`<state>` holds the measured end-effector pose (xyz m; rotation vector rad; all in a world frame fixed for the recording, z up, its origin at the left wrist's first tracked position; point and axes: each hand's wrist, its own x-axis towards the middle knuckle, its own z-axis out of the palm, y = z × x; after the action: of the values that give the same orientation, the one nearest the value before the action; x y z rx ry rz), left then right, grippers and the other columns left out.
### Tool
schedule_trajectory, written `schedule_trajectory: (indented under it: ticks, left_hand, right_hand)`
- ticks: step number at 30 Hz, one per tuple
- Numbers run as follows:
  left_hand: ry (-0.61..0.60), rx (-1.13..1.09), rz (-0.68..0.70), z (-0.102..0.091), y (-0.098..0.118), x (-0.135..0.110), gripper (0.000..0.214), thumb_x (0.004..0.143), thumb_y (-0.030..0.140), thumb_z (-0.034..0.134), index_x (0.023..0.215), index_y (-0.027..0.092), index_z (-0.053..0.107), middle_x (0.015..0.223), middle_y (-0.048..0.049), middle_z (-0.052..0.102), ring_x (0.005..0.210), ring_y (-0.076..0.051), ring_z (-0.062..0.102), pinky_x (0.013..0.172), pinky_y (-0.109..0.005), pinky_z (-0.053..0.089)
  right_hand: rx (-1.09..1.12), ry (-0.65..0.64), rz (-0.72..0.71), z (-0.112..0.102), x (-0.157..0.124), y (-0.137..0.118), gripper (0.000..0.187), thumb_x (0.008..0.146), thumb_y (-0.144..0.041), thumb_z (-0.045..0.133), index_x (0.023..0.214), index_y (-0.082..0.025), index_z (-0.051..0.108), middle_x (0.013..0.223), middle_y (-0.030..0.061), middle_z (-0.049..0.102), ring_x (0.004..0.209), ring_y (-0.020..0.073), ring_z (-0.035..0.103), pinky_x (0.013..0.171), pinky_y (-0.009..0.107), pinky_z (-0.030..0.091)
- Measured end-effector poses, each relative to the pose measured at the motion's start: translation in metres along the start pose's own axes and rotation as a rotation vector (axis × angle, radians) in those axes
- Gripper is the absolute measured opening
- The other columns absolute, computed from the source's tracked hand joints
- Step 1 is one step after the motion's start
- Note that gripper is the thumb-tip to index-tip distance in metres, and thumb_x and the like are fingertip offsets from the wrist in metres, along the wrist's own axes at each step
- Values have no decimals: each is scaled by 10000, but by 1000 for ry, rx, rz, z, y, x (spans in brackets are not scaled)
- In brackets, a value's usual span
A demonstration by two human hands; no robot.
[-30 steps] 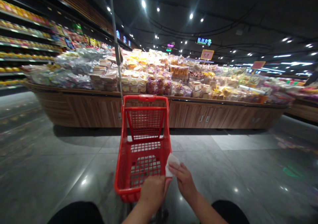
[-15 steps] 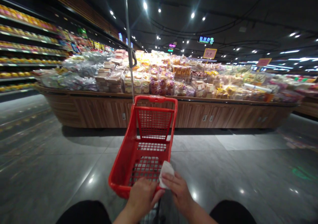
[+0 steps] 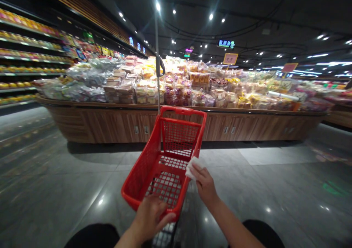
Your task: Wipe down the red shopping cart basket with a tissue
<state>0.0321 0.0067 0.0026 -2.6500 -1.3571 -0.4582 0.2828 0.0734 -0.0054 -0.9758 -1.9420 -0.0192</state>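
A red plastic shopping cart (image 3: 139,167) with grid-patterned floor and end panel stands in front of me, its basket holding nothing I can see. Over its near rim lies my left hand (image 3: 151,215), fingers hooked inside the basket and thumb along the outside. My right hand (image 3: 205,183) pinches a folded white cloth or tissue (image 3: 194,167) and presses it to the cart's right rim, about halfway along. A grey pole (image 3: 157,46) with a black clip rises from the cart's far left corner.
Beyond the cart runs a wooden display counter (image 3: 110,125) heaped with bagged baked goods (image 3: 178,86). Stocked shelves (image 3: 30,53) line the left side. Glossy grey floor tiles (image 3: 239,189) surround the cart. Both my dark-clad knees show at the bottom edge.
My right hand has slid the white cloth from the near right corner forward along the right rim. The cart's far end has swung to the right. My left hand stays on the near rim.
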Motion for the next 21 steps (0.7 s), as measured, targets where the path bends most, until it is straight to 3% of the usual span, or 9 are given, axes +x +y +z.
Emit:
schedule_trajectory:
  ticks: [5, 10, 15, 17, 21]
  left_hand:
    - [8, -26, 12, 2, -7, 4, 423, 862, 517, 427, 628, 197, 575, 639, -32, 630, 646, -179, 584, 648, -325, 429]
    - [48, -84, 41, 4, -9, 8, 385, 851, 481, 467, 614, 194, 567, 597, -11, 617, 624, -158, 579, 756, -350, 436]
    - [78, -121, 75, 3, -14, 9, 399, 848, 492, 475, 599, 190, 549, 588, -3, 604, 587, -143, 552, 695, -324, 411]
    - [82, -127, 91, 3, -16, 9, 399, 853, 498, 470, 610, 191, 551, 596, -2, 604, 588, -144, 548, 662, -311, 392]
    - [79, -132, 122, 3, -19, 9, 386, 864, 492, 464, 635, 194, 553, 620, 0, 610, 613, -151, 552, 652, -308, 368]
  right_hand:
    - [19, -67, -126, 11, -15, -18, 423, 889, -116, 429, 1279, -230, 545, 1375, 92, 485, 1271, 228, 443, 993, 407, 447]
    - [36, -215, -284, 8, -25, -27, 411, 918, -222, 449, 1327, -254, 483, 1346, 65, 523, 1221, 214, 494, 1012, 415, 430]
    - [-62, -37, -131, 2, -10, -2, 427, 906, -117, 396, 1290, -248, 530, 1297, 82, 566, 1217, 212, 502, 994, 423, 449]
    - [-83, -2, -85, 4, -12, -5, 450, 899, -91, 384, 1300, -243, 520, 1297, 86, 566, 1213, 213, 508, 992, 428, 451]
    - [-20, -129, -211, 6, -34, -37, 442, 910, -146, 415, 1342, -229, 465, 1315, 80, 551, 1217, 212, 504, 984, 409, 457]
